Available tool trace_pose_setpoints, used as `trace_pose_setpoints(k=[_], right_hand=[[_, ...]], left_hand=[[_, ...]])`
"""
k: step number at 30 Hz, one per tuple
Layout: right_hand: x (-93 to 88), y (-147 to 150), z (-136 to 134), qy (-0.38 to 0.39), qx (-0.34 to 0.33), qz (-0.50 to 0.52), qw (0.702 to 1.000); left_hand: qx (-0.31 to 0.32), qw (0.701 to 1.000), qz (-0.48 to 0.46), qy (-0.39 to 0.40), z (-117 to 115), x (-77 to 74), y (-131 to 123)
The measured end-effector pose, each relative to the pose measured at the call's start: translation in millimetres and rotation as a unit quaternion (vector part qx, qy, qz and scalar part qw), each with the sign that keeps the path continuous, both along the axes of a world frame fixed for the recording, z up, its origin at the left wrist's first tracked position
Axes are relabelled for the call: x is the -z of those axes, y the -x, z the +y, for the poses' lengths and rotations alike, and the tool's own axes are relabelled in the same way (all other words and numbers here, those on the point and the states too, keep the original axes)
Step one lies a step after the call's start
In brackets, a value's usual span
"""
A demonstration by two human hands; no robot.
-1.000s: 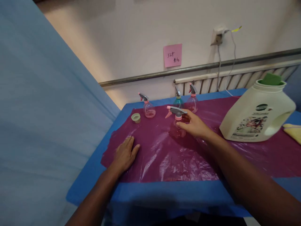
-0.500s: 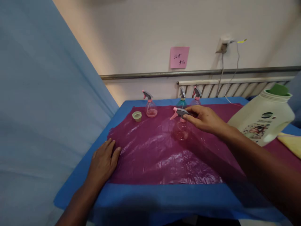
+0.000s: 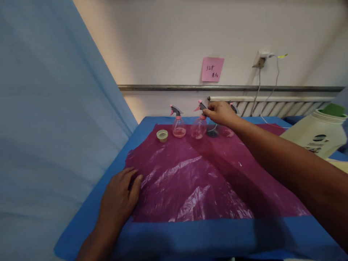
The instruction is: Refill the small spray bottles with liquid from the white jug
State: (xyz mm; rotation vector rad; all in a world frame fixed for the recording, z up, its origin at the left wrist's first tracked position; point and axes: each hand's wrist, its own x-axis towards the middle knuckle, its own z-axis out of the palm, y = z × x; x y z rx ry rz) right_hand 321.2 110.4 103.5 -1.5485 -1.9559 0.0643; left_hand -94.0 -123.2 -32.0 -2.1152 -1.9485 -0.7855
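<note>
My right hand [image 3: 221, 113] grips the grey and pink trigger head of a clear spray bottle [image 3: 198, 128] at the back of the table, tilted slightly. To its left stands another spray bottle [image 3: 179, 128] holding a little pink liquid. Just right of the held one is a teal spray bottle [image 3: 212, 131], and beyond it a further spray bottle [image 3: 227, 132]; my hand and forearm partly cover both. My left hand [image 3: 119, 192] lies on the left edge of the maroon plastic sheet [image 3: 174, 181], fingers loosely stretched, holding nothing.
A small pale cap [image 3: 162, 135] sits left of the bottles. On the right leans a large cream jug [image 3: 318, 132] with something green in its mouth. A blue curtain [image 3: 54, 127] hangs at the left. Behind run a metal rail [image 3: 168, 87] and cables below a wall socket [image 3: 261, 59].
My right hand has carried the spray bottle back and left, into the row with the others. My left hand stays at the sheet's edge. The view has shifted slightly.
</note>
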Motion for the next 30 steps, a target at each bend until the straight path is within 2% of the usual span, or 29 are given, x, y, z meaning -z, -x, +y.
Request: trace_pose_setpoints(k=[2,4,10,13,15,18,21,25,30], right_hand=[[0.2,12.6,15.5,0.021,0.063,-0.051,0.996],[3.4,23.1,25.5,0.048,0.097,-0.087,0.990],[15.0,34.2,37.1,0.083,0.125,-0.106,0.983],[12.8,32.8,38.7,0.056,0.142,-0.117,0.981],[9.8,36.1,38.6,-0.012,0.128,-0.120,0.984],[7.1,55.1,37.4,-0.088,0.051,-0.114,0.988],[9.5,87.2,37.8,-0.050,-0.008,-0.113,0.992],[16.5,122.7,41.6,0.051,0.002,-0.110,0.993],[16.8,125.8,37.8,0.081,-0.004,-0.090,0.993]], left_hand=[[0.000,1.000,0.026,0.012,-0.6,1.1,-1.9],[-0.012,0.998,0.053,0.031,-0.3,2.1,-3.1],[-0.048,0.996,0.073,0.029,-0.1,3.7,-0.2],[-0.042,0.997,0.057,0.019,-1.3,6.3,2.5],[-0.040,0.998,0.042,0.010,-1.3,8.2,3.9],[-0.041,0.999,0.022,0.005,-0.1,9.9,5.5],[-0.049,0.999,0.006,0.005,0.8,10.5,6.6],[-0.050,0.999,-0.017,0.002,-0.7,11.4,6.5],[-0.050,0.999,-0.019,-0.009,-2.9,9.7,4.4]])
